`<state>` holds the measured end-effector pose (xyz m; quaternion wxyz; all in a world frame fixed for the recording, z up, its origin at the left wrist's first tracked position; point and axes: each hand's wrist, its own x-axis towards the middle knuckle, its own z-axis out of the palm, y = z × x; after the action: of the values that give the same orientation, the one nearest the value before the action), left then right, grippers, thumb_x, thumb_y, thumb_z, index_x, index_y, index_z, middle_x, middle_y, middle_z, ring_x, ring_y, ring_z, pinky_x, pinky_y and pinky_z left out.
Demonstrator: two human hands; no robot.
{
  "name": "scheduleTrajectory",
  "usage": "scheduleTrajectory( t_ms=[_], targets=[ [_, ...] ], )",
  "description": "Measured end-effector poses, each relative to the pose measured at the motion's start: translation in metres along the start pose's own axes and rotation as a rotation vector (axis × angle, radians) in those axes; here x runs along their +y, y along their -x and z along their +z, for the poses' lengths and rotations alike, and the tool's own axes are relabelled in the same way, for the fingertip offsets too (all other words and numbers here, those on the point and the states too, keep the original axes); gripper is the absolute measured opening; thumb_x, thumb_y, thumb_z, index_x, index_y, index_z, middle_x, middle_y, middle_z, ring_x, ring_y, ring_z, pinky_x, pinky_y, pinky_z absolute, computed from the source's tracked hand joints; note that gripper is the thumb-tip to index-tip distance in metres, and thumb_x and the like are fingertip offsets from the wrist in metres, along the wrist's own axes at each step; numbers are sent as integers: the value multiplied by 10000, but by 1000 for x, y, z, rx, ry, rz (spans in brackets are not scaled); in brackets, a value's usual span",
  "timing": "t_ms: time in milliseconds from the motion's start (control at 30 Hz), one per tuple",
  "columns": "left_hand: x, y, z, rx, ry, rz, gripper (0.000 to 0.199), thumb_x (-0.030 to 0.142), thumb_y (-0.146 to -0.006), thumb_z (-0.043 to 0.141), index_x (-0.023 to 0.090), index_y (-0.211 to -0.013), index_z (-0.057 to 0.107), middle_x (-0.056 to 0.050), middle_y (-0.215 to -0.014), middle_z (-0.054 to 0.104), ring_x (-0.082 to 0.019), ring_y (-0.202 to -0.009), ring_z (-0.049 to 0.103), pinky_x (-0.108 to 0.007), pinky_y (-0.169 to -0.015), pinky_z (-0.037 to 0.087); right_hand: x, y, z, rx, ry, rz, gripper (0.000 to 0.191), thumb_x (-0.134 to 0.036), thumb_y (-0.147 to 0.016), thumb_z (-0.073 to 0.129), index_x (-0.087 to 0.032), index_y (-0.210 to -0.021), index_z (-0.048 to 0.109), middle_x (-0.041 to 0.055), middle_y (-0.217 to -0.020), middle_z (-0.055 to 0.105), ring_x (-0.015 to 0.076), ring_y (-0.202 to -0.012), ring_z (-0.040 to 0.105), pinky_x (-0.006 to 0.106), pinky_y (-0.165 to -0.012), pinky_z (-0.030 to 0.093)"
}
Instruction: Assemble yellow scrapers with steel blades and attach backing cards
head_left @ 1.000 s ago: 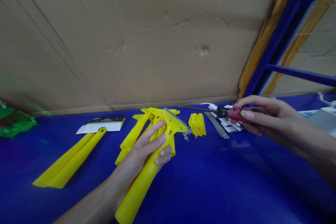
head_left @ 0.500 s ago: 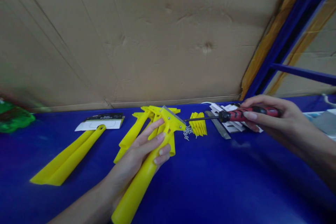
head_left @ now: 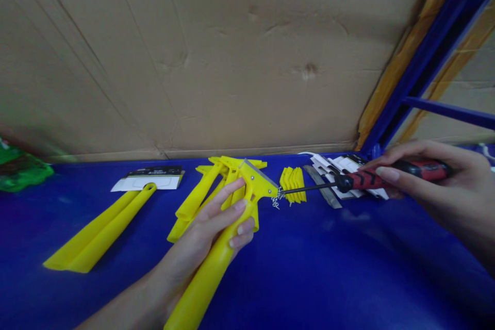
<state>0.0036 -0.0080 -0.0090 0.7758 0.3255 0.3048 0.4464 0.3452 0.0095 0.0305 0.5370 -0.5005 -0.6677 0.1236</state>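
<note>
Wrapped round the neck of a yellow scraper point(head_left: 212, 274), my left hand point(head_left: 211, 227) keeps its head up and its long handle slanting toward me. A metal blade point(head_left: 260, 173) lies along the head's edge, with two screws showing in the yellow plastic. My right hand point(head_left: 429, 180) grips a red and black screwdriver point(head_left: 371, 179). The screwdriver's thin shaft points left, its tip over a small pile of screws point(head_left: 275, 201) just beside the scraper head. Whether the tip touches a screw I cannot tell.
Behind the left hand lie several yellow scraper handles point(head_left: 197, 193). Right of the screws are small yellow pieces point(head_left: 293, 183), grey metal strips point(head_left: 327, 193) and white cards point(head_left: 332, 165). Two finished-looking yellow handles point(head_left: 100, 229) lie left by a card point(head_left: 145, 180). Cardboard point(head_left: 232, 62) stands behind.
My right hand has drawn the screwdriver back to the right, and its tip has moved from the scraper head's corner to the screw pile. The scraper has shifted slightly right.
</note>
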Motion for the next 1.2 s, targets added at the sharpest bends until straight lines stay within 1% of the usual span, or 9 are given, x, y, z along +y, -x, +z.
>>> scheduleTrajectory(
  t_ms=[133,333,400,567,667,733,867,1000,1200],
  targets=[
    [3,2,5,35,5,-47,962,169,-921,798,203,-1647,168,35,-608,633,-75,-502,535,-153,-514,313,-4,1,4,9,10,-8,119,-347,-715,876,-310,-775,780,-8,-700,772,140,-441,641,231,-402,508],
    [4,5,7,28,10,-82,923,200,-905,827,208,-1617,240,37,-611,636,-72,-502,531,-153,-513,310,-8,1,14,-14,-5,-37,114,-360,-706,877,-301,-742,787,-6,-644,761,133,-412,614,214,-371,458],
    [3,4,6,30,7,-81,901,203,-903,828,209,-1605,264,38,-609,634,-76,-500,529,-153,-510,314,-8,2,15,-10,-14,-31,111,-346,-704,879,-300,-745,786,-11,-652,762,130,-415,622,209,-381,471],
    [3,4,7,35,15,-75,808,181,-952,761,203,-1597,274,31,-609,627,-77,-491,524,-148,-506,321,-6,1,16,-10,-21,0,109,-349,-702,875,-297,-742,788,-11,-623,743,125,-407,619,197,-388,467],
    [5,5,9,42,10,-93,783,174,-974,729,227,-1602,265,34,-613,621,-83,-495,528,-149,-507,341,-6,-1,17,0,-41,54,141,-378,-681,876,-280,-711,779,-7,-552,704,130,-382,604,199,-377,466],
    [5,6,9,37,11,-96,825,179,-957,756,228,-1608,252,37,-612,620,-82,-497,528,-147,-507,343,-6,-3,18,-6,-66,94,167,-390,-664,878,-267,-692,768,-5,-524,687,136,-370,600,203,-368,468],
    [4,5,8,17,21,-68,910,173,-906,810,215,-1614,239,31,-620,627,-70,-496,512,-132,-493,298,-3,-5,17,-35,-120,160,214,-406,-651,890,-241,-687,758,-1,-511,677,138,-380,590,210,-373,449],
    [3,5,7,3,19,-48,857,182,-914,794,208,-1597,277,32,-628,609,-67,-500,499,-140,-500,308,-2,-4,19,-35,-213,246,296,-433,-629,932,-213,-703,747,3,-507,667,129,-393,556,217,-389,412],
    [5,6,9,7,7,-52,833,174,-903,808,229,-1564,305,29,-634,607,-55,-494,487,-141,-494,273,-6,-4,26,-35,-365,449,443,-505,-540,982,-175,-672,717,-16,-464,590,92,-377,471,200,-363,330]
  ],
)
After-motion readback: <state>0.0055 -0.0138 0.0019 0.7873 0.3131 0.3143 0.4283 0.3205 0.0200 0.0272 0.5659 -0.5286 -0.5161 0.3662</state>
